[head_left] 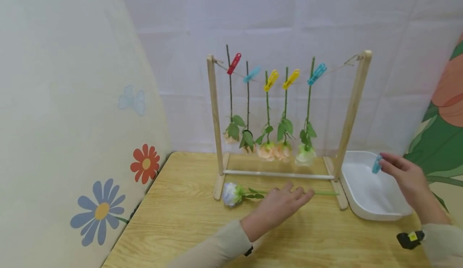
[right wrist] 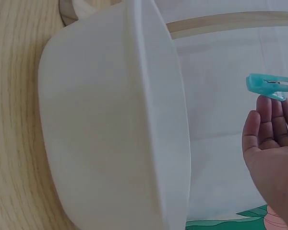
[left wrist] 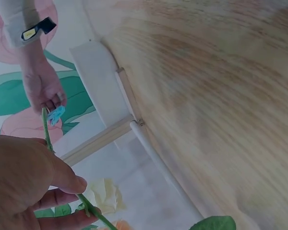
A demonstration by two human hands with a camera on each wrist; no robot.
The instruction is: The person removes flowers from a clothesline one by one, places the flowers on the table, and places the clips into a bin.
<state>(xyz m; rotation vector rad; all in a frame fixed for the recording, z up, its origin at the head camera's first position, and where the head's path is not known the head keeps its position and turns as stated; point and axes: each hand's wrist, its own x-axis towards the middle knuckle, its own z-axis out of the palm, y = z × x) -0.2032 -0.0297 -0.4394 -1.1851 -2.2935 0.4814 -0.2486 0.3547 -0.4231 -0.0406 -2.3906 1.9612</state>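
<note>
A pale lavender artificial flower (head_left: 230, 194) lies sideways low over the table, in front of the wooden rack. My left hand (head_left: 280, 205) pinches its green stem (left wrist: 101, 216) between thumb and fingers; in the head view the hand hides part of the stem. Over the white basin (head_left: 381, 216), my right hand (head_left: 410, 179) holds a light blue clothespin (right wrist: 261, 84) between thumb and fingertips. Several flowers hang head down from a string on the rack, held by red, blue and yellow clothespins. The rightmost is a whitish flower (head_left: 305, 155) under a blue clothespin (head_left: 317, 74).
The rack has two upright wooden posts (head_left: 352, 115) and a white crossbar (head_left: 278, 174) near the table (head_left: 173, 219). The basin stands against the rack's right foot. A white cloth (head_left: 173, 15) hangs behind, and a painted panel (head_left: 108, 139) borders the left side.
</note>
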